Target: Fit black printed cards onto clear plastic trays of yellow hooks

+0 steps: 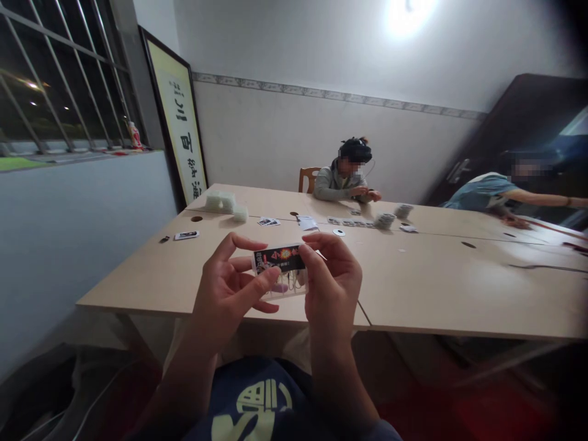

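A small clear plastic case (287,283) with a black printed label (290,258) along its upper part is held up above the front edge of the table. Thin hook-like pieces show through its clear lower part. My left hand (234,282) grips the case at its left side, the thumb lying across its front. On the right side, my right hand (328,278) pinches it, thumb against the upper right corner. The fingers behind the case are partly hidden.
The wooden table (151,275) bears stacked clear cases (220,202) at the back left, loose cards (269,222), white papers (307,223), and stacked cases (384,220) further right. A person (342,177) sits across; another person (487,190) leans over the right end.
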A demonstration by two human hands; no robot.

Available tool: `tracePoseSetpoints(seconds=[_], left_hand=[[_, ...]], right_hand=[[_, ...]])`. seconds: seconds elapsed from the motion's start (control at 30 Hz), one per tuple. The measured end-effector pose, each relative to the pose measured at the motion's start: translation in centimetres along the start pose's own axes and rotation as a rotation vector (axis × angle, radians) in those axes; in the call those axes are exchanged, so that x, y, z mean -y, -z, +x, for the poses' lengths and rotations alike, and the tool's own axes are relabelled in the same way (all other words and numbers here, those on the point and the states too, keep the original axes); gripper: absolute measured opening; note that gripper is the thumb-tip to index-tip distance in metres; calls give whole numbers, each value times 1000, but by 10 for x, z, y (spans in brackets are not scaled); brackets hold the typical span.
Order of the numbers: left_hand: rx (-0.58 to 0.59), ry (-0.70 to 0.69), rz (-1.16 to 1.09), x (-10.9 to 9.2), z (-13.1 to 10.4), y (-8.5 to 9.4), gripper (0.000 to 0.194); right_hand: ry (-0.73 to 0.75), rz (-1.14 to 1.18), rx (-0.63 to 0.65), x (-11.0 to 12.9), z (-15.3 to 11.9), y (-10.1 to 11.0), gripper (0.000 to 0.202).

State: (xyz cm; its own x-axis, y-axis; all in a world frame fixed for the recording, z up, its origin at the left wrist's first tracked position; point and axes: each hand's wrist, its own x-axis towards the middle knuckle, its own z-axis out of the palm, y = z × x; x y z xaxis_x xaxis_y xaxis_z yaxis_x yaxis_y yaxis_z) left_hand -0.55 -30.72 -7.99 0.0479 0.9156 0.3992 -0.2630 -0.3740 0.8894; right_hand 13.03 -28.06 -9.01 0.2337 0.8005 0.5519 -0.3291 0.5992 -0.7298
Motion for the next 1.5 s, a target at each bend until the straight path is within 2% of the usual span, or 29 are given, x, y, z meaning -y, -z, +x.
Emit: tracePoseSetpoints(seconds=[0.27,0.57,0.73,0.9,0.97,1.13,1.33,1.5], left_hand=[[20,-11,35,-1,-3,5,37],[11,-1,8,0,-2,10,29],[24,-6,23,-2,0,12,44],[-1,-4,60,-1,3,11,53],[-6,-4,61,0,3,11,54],[-8,-10,33,1,5,10,53],[-43,-6,21,1,6,8,50],[-81,-30,54,5,8,5,48]], right_hand=[[-13,-9,-24,-3,0,-1,8],[-35,-22,-22,-6,-2,2,10],[-18,-46,0,-5,-5,5,11],[76,-76,-83,-4,-9,7,1],[93,-111,-73,-3,-11,9,9],[48,-246,-36,0,-12,12,21],[0,-248,-32,-1,-11,12,18],[-171,-104,21,-6,-4,16,10]])
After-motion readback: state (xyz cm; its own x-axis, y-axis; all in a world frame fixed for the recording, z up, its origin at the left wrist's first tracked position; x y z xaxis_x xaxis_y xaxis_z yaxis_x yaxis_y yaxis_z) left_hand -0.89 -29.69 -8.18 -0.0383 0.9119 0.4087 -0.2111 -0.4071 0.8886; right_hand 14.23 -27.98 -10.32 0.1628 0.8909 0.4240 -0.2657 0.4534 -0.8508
